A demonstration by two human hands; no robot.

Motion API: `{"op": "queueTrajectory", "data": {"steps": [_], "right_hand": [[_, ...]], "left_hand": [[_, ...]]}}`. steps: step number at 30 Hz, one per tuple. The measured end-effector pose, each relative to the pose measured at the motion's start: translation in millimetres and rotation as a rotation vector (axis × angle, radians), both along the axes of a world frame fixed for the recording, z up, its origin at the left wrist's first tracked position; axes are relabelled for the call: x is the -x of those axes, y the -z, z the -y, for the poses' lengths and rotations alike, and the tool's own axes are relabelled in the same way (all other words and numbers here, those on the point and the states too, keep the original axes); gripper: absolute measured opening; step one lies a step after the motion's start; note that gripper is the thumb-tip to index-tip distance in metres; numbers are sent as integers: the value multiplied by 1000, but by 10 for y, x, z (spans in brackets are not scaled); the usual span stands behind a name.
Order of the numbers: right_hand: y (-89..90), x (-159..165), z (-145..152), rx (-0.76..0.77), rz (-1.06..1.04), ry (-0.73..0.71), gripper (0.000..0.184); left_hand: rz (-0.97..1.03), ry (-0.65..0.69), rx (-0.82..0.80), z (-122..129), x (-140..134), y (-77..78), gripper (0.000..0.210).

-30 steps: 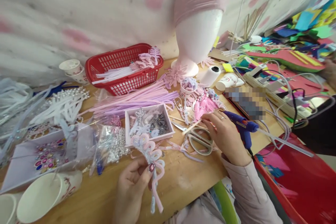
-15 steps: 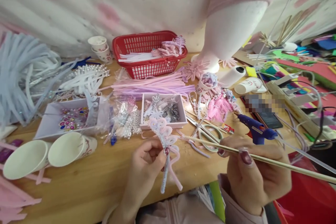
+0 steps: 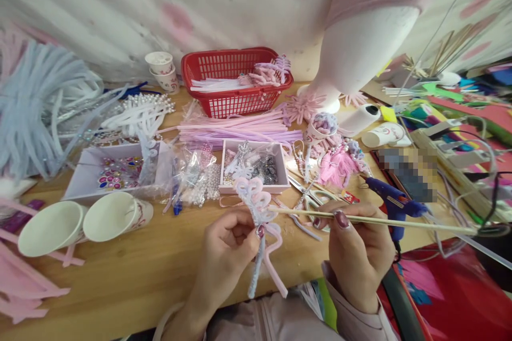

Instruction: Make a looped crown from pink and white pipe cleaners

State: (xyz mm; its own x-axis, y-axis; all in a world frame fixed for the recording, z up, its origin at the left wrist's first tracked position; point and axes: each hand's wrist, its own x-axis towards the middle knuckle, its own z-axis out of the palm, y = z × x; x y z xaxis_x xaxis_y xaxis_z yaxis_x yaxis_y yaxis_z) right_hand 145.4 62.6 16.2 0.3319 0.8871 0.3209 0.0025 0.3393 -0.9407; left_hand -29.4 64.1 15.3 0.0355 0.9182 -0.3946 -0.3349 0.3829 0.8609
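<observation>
Between the thumb and fingers of my left hand (image 3: 230,253) is a pipe-cleaner ornament (image 3: 256,200), shaped in pale blue and pink loops. Its two stems, one bluish and one pink, hang below the grip. My right hand (image 3: 358,253) pinches a thin wooden stick (image 3: 376,220), held nearly level. The stick's left tip meets the right edge of the loops; whether it presses on them or lies just in front I cannot tell. Behind the stick lie scissors (image 3: 314,200), partly covered by my right fingers. A blue glue gun (image 3: 394,200) rests beyond my right hand.
A red basket (image 3: 236,104) stands at the back beside a white mannequin form (image 3: 360,42). Bundled pipe cleaners (image 3: 240,127), a white box of trinkets (image 3: 276,189), a gem box (image 3: 86,181) and paper cups (image 3: 108,218) cover the table. At right are a phone (image 3: 408,176) and cables.
My right hand has moved left and closer to my left hand, bringing the stick's tip to the ornament's loops. My left hand keeps its pinch. The whole view has shifted slightly.
</observation>
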Motion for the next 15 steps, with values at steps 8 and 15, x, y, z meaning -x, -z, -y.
{"op": "queueTrajectory", "data": {"steps": [8, 15], "right_hand": [[53, 9, -7, 109, -56, -16, 11], [117, 58, -67, 156, -108, -29, 15]], "left_hand": [[-18, 1, -43, -7, 15, -5, 7], [-38, 14, -65, 6, 17, 36, 4]]}}
